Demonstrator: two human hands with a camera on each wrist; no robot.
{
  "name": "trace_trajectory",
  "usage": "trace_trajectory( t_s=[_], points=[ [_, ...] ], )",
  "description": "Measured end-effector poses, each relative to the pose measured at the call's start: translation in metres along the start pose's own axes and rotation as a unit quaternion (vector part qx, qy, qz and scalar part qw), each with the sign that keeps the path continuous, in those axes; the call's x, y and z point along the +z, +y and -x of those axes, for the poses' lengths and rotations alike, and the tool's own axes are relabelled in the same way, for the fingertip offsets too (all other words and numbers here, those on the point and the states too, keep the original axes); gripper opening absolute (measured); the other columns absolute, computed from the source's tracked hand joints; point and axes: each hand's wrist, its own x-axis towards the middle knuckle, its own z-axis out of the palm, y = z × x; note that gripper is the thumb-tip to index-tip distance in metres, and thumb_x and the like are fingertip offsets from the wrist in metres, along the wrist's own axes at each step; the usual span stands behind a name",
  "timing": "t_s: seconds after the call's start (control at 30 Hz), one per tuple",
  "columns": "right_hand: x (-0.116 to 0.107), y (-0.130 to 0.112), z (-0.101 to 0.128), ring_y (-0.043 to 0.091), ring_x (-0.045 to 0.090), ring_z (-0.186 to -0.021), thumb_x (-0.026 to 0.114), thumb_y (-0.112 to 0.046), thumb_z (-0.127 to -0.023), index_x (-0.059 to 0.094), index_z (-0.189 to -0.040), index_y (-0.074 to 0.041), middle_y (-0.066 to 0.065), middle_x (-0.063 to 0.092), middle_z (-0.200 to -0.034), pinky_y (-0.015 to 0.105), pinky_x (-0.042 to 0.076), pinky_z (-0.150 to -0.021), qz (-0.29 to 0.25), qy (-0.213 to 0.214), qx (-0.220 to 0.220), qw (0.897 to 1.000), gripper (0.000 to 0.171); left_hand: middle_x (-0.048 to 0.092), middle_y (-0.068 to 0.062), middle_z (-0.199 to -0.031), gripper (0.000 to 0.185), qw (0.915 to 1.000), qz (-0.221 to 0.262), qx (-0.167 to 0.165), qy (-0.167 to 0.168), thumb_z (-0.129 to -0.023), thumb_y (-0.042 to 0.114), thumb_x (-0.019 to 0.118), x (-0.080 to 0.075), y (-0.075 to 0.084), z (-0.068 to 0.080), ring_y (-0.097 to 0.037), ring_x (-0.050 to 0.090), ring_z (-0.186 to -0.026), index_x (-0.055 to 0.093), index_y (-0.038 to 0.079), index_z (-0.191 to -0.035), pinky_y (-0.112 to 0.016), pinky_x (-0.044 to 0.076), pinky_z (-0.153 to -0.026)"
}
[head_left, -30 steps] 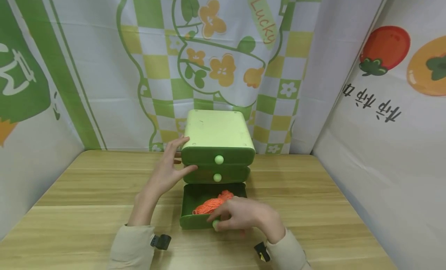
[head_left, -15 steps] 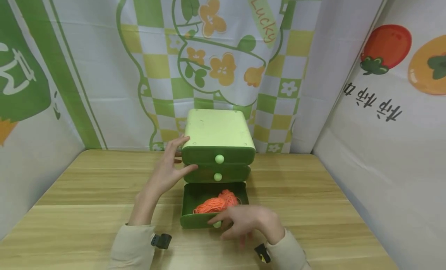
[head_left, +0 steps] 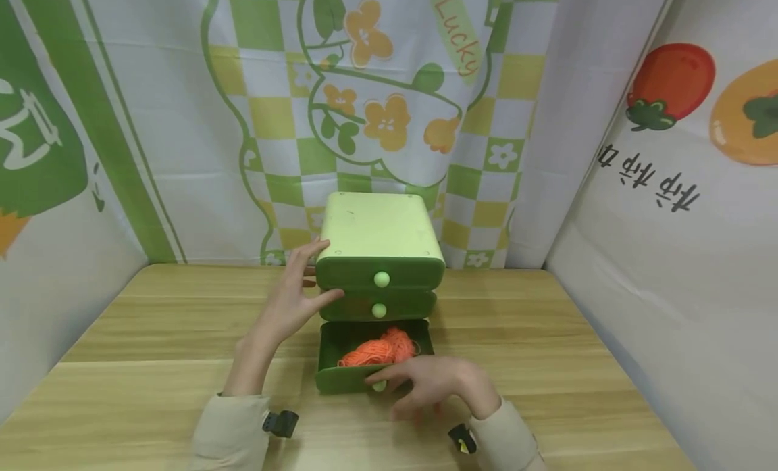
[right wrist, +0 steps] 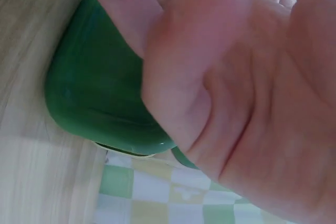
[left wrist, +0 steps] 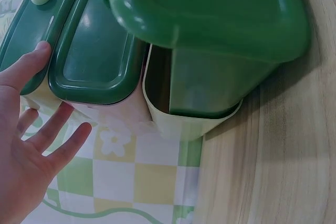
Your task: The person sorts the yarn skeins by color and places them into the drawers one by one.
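A small light-green cabinet (head_left: 379,224) with three dark green drawers stands on the table. Its bottom drawer (head_left: 340,381) is pulled out, and a bundle of orange yarn (head_left: 378,350) lies inside. My left hand (head_left: 286,302) rests against the cabinet's left side with spread fingers; in the left wrist view its thumb (left wrist: 37,59) touches a drawer front. My right hand (head_left: 428,382) is at the bottom drawer's front, index finger against it beside the round knob (head_left: 379,386). That hand covers the drawer's right corner. In the right wrist view the palm hides much of the drawer front (right wrist: 100,82).
The wooden table (head_left: 535,363) extends on both sides of the cabinet. A green and white checked curtain (head_left: 389,119) hangs close behind it. Printed cloth walls (head_left: 662,255) stand at left and right. The upper two drawers (head_left: 346,275) are pushed in.
The bottom drawer has slid slightly inward. My right thumb has left the knob and the fingers have loosened, with the index finger still at the drawer front. My left hand keeps its place.
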Motion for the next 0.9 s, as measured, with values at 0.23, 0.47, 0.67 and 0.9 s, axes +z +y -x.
trace_trajectory(
  t_s=[0.23, 0.47, 0.67, 0.9],
  points=[
    [-0.002, 0.004, -0.006, 0.009, 0.066, -0.07, 0.07, -0.029, -0.093, 0.053, -0.144, -0.031, 0.0, 0.066, -0.129, 0.031, 0.058, -0.064, 0.053, 0.032, -0.049, 0.997, 0.053, 0.021, -0.001, -0.164, 0.09, 1.0, 0.006, -0.002, -0.003, -0.082, 0.026, 0.083, 0.0, -0.001, 0.0, -0.034, 0.058, -0.114, 0.029, 0.039, -0.152, -0.053, 0.053, -0.091],
    [-0.004, 0.01, -0.014, 0.013, 0.07, -0.075, 0.067, -0.022, -0.096, 0.055, -0.142, -0.023, 0.004, 0.069, -0.124, 0.03, 0.058, -0.065, 0.053, 0.055, -0.074, 0.994, 0.048, 0.021, -0.001, -0.164, 0.09, 0.9999, 0.008, -0.005, -0.007, -0.082, 0.027, 0.083, 0.0, -0.001, 0.0, -0.035, 0.057, -0.115, 0.027, 0.04, -0.152, -0.054, 0.053, -0.09],
    [-0.003, 0.015, -0.017, 0.013, 0.054, -0.044, 0.066, -0.021, -0.097, 0.056, -0.142, -0.025, 0.008, 0.069, -0.123, 0.038, 0.052, -0.042, 0.037, 0.076, -0.065, 0.994, 0.046, 0.02, -0.001, -0.164, 0.09, 0.9999, 0.009, -0.009, -0.008, -0.082, 0.028, 0.083, 0.0, 0.0, 0.0, -0.035, 0.057, -0.114, 0.027, 0.041, -0.152, -0.054, 0.054, -0.09],
    [-0.003, 0.018, -0.018, 0.014, 0.055, -0.044, 0.065, -0.024, -0.098, 0.049, -0.147, -0.031, 0.002, 0.066, -0.123, 0.038, 0.052, -0.044, 0.027, 0.089, -0.047, 0.995, 0.052, 0.021, -0.001, -0.163, 0.09, 0.9999, 0.008, -0.012, -0.009, -0.082, 0.03, 0.082, -0.001, 0.001, 0.001, -0.034, 0.057, -0.116, 0.026, 0.042, -0.152, -0.051, 0.053, -0.091]
  ],
)
